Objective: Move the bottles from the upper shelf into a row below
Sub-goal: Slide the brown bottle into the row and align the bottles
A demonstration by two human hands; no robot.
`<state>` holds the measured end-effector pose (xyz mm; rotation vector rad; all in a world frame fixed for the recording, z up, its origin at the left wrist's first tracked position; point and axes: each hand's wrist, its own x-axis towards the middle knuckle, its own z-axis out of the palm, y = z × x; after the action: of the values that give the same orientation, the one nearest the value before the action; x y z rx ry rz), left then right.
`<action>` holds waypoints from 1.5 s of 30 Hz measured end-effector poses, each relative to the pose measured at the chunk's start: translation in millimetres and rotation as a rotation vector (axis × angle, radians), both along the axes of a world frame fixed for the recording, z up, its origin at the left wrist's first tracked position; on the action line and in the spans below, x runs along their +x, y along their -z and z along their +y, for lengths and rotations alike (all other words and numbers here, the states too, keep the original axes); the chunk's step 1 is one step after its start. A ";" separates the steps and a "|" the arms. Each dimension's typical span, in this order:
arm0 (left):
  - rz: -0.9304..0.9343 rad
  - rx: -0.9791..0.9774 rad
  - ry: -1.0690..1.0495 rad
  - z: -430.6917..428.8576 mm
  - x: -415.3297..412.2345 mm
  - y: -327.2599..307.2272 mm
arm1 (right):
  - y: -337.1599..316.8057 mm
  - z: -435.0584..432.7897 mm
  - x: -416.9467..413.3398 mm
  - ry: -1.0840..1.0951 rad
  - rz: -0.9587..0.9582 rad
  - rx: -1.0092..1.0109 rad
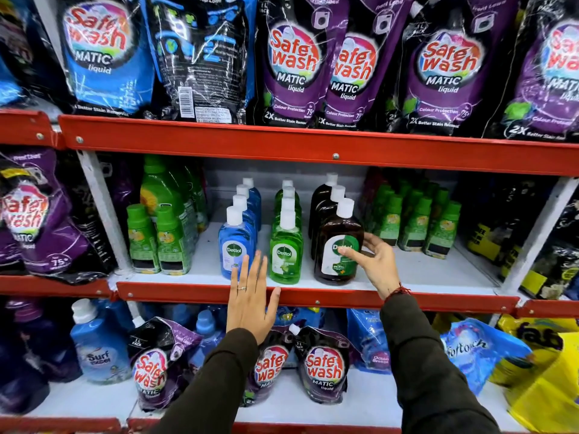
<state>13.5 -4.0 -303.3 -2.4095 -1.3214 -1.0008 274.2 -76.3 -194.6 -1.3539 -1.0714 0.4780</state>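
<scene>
Brown bottle [338, 245]: front of the right-hand file on your middle shelf [423, 270], upright, two more brown ones behind it.
Green bottle [285, 252]: front of the centre file, just left of the brown one.
Blue bottle [235, 242]: front of the left file.
Neighbours: small green-capped bottles [416, 220] crowd the right side; pouches [291, 64] hang over the shelf above.
Hard to see: the rear bottles show only caps and shoulders.
Right hand [374, 261]: your fingers curl loosely around the brown bottle's right side, thumb on its label.
Left hand [252, 297]: flat, fingers spread, in front of the red shelf lip [344, 297], fingertips overlapping the blue bottle's base; contact unclear.
</scene>
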 end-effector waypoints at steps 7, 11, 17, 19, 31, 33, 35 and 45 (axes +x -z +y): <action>-0.044 -0.021 0.035 -0.8 0.6 0.3 | -2.5 -2.9 -0.1 -0.044 -0.006 -0.022; -0.229 -0.075 0.161 -16.2 13.5 -5.8 | -3.1 -10.5 -6.5 -0.080 0.026 -0.017; -0.482 -0.220 0.560 -54.8 77.9 -42.2 | 12.7 -25.5 -31.8 -0.018 0.308 0.062; -0.613 -0.406 0.624 -60.1 98.2 -54.6 | 15.6 -26.4 -37.8 -0.001 0.327 0.051; -0.891 -0.895 0.546 -52.0 127.3 -77.0 | 17.4 -22.3 -31.9 -0.082 0.306 0.009; -0.891 -0.898 0.561 -52.0 126.1 -77.2 | 19.5 -21.5 -31.3 -0.071 0.279 0.005; -0.889 -0.901 0.571 -51.8 124.4 -77.6 | 18.2 -23.1 -33.5 -0.071 0.271 0.003; -0.910 -0.438 0.453 -64.1 103.6 -60.6 | 12.7 -39.9 -59.2 0.222 0.086 -0.012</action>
<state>117.1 -68.1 -242.7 -2.7425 -1.3254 -2.3497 215.0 -116.2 -207.4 -1.4312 -0.8379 0.3752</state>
